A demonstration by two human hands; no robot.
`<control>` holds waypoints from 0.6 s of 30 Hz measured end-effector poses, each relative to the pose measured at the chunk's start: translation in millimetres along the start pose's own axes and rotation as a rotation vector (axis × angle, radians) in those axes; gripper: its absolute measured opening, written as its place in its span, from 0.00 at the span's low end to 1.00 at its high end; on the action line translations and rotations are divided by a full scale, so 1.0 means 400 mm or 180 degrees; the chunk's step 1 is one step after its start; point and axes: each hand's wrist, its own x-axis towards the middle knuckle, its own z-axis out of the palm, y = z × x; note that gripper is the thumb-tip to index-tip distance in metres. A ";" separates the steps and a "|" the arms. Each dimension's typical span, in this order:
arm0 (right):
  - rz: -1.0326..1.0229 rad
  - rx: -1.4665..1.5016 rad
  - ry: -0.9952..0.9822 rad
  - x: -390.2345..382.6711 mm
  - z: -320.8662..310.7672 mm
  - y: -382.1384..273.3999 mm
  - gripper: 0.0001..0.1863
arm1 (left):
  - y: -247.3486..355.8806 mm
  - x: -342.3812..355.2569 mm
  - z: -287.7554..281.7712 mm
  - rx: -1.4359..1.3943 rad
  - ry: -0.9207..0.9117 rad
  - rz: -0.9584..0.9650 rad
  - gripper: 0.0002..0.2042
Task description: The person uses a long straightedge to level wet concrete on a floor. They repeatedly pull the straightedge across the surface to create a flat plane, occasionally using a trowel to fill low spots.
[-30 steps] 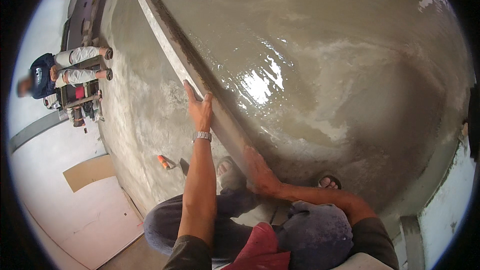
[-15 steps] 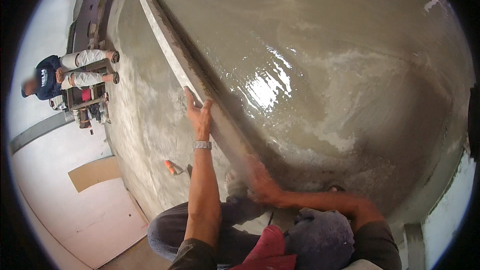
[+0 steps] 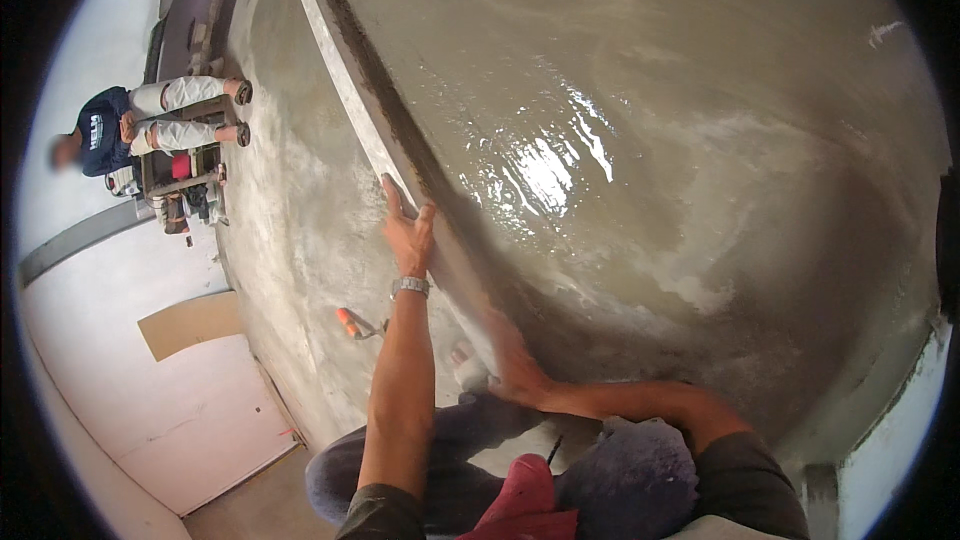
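A long, straight screed board (image 3: 345, 90), pale along its left face and smeared with wet mortar on its right, lies slantwise across the wet grey floor. My left hand (image 3: 409, 238) grips it around the middle, thumb on top and a finger stretched along the pale face. Nearer to me, my right hand (image 3: 517, 360) is wrapped around the board's near part; its fingers are smeared by motion. To the right of the board spreads wet, watery cement (image 3: 650, 170) with bright reflections. Left of my left forearm lies a trowel (image 3: 349, 322) with an orange handle.
A person (image 3: 150, 125) in pale trousers sits by the left wall, with a wooden stand (image 3: 160, 178) and assorted items beside them. A brown board (image 3: 192, 325) leans at the lower left wall. My bent knees (image 3: 640, 470) are close below my hands. A wall edge (image 3: 900, 400) bounds the right side.
The view has shifted a little. Against the floor, both hands and the screed board have come slightly toward me. Both hands keep their hold on the board.
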 end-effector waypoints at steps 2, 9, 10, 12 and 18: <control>-0.0080 -0.0092 0.0007 -0.017 -0.007 -0.001 0.53 | -0.024 -0.010 0.012 -0.0020 0.0106 0.0242 0.42; -0.0242 -0.0381 0.0215 0.070 -0.054 -0.011 0.53 | -0.027 0.083 0.016 -0.0392 0.0003 0.0214 0.43; -0.0141 -0.0348 0.0138 0.063 -0.056 -0.011 0.54 | -0.020 0.078 0.017 -0.0387 -0.0027 0.0221 0.43; 0.0010 -0.0280 0.0034 0.056 -0.061 -0.004 0.56 | -0.005 0.068 0.028 -0.0176 0.0076 0.0395 0.44; -0.0057 -0.0413 -0.0114 0.031 -0.076 -0.011 0.59 | -0.001 0.053 0.031 -0.0280 0.0231 0.0427 0.43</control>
